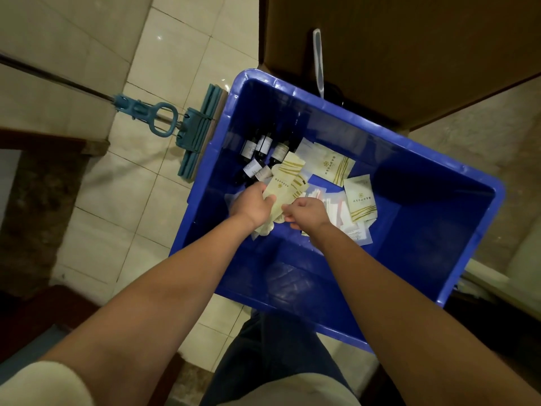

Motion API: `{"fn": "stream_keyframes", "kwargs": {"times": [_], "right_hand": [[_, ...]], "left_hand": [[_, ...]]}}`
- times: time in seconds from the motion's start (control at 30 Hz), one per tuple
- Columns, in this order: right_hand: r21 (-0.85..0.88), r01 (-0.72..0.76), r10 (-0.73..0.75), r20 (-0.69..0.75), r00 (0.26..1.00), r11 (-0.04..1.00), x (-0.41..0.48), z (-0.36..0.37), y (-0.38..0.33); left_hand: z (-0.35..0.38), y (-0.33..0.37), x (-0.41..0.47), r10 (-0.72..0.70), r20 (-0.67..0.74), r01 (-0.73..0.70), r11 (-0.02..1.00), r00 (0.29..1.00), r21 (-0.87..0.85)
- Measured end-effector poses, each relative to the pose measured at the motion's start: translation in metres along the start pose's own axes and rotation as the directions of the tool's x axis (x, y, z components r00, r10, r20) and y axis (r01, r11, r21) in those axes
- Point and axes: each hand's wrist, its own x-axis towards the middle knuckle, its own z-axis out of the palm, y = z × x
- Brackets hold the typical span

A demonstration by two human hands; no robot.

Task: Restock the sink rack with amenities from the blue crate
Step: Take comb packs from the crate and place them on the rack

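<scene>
The blue crate (415, 159) stands on the tiled floor below me. Inside it lie several dark bottles (260, 156) with pale labels at the far left, and cream sachets with gold stripes (360, 200) beside thin clear packets (342, 212). My left hand (251, 206) grips a bunch of cream sachets (285, 189) low in the crate. My right hand (307, 213) pinches the near edge of the same bunch, close against the left hand. The sink rack is out of view.
A teal sponge mop (193, 136) lies on the floor against the crate's left wall, its pole running to the upper left. A brown cabinet (409, 48) rises behind the crate, with a pale handled tool (317, 60) leaning there. My leg (278, 353) is under the crate's near edge.
</scene>
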Motion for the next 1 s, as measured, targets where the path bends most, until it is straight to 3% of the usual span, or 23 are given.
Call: {"fn": "stream_keyframes", "kwargs": {"times": [0.27, 0.57, 0.77, 1.0], "right_hand": [[-0.049, 0.101, -0.105, -0.084, 0.991, 0.994, -0.030, -0.016, -0.011], [0.220, 0.133, -0.115, -0.093, 0.989, 0.966, -0.097, -0.042, -0.021], [0.315, 0.215, -0.154, -0.207, 0.966, 0.924, -0.152, -0.057, -0.011], [0.485, 0.266, -0.129, -0.297, 0.946, 0.833, -0.216, -0.054, 0.014]], "left_hand": [[-0.024, 0.022, -0.031, 0.071, 0.050, -0.073, 0.997, 0.996, 0.039], [-0.042, 0.062, -0.090, 0.184, 0.021, -0.185, 0.982, 0.983, 0.041], [-0.047, 0.080, -0.136, 0.272, 0.038, -0.269, 0.961, 0.962, -0.065], [-0.057, 0.092, -0.188, 0.391, 0.022, -0.390, 0.920, 0.920, -0.040]]}}
